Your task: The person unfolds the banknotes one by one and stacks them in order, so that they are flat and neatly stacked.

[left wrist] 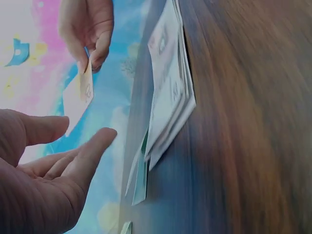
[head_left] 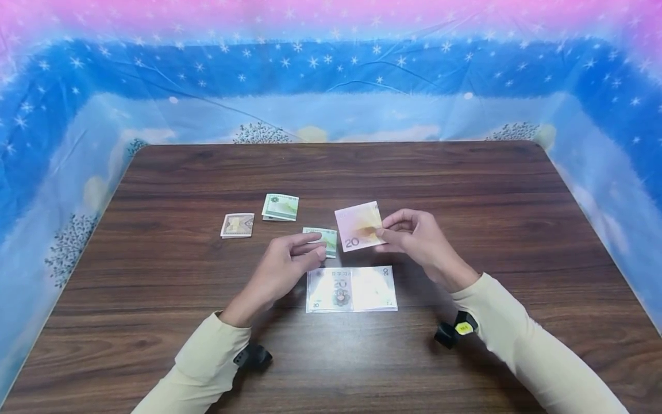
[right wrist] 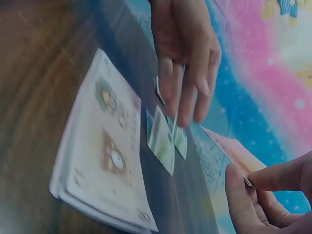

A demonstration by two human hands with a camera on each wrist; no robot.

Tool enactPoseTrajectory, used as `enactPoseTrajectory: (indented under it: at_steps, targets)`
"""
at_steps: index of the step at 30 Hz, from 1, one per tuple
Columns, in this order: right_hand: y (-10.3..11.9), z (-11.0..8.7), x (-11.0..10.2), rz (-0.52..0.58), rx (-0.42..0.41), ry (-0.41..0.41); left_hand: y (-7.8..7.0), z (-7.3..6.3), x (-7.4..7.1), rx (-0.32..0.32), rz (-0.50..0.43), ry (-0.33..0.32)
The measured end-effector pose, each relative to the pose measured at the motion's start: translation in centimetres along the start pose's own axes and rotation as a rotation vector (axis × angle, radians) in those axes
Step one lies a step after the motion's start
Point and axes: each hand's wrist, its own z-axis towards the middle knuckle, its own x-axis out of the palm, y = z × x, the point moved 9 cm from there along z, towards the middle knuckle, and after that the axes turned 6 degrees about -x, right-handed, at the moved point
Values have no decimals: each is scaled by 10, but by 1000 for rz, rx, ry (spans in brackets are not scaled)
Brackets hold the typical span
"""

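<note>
My right hand (head_left: 426, 242) pinches a pink and yellow 20 banknote (head_left: 354, 225) between thumb and fingers, lifted above the table. In the right wrist view the same banknote (right wrist: 239, 153) tilts away from the fingertips. My left hand (head_left: 284, 261) hovers just left of it, holding nothing; the left wrist view shows its thumb and fingers (left wrist: 92, 151) apart. Beneath those fingers lies a folded green banknote (head_left: 331, 242), partly covered. Nearer to me sits a stack of banknotes (head_left: 373, 290) with a 20 on top, its layers visible in the left wrist view.
Behind the left hand, another folded green banknote (head_left: 281, 208) and a small folded brownish banknote (head_left: 238, 225) lie on the dark wooden table (head_left: 465, 178). A blue and pink patterned cloth (head_left: 310, 63) surrounds the table's far and side edges.
</note>
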Motion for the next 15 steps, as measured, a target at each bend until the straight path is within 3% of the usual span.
enactPoseTrajectory:
  at_steps: [5,8,15]
  targets:
    - [-3,-13,11,66,15,37,2,1,9,-67,-257,69]
    - [-6,-17,17,90,22,57,2,0,12,-89,-348,87]
    - [-13,-19,24,139,29,71,-1,-3,13,-100,-380,53]
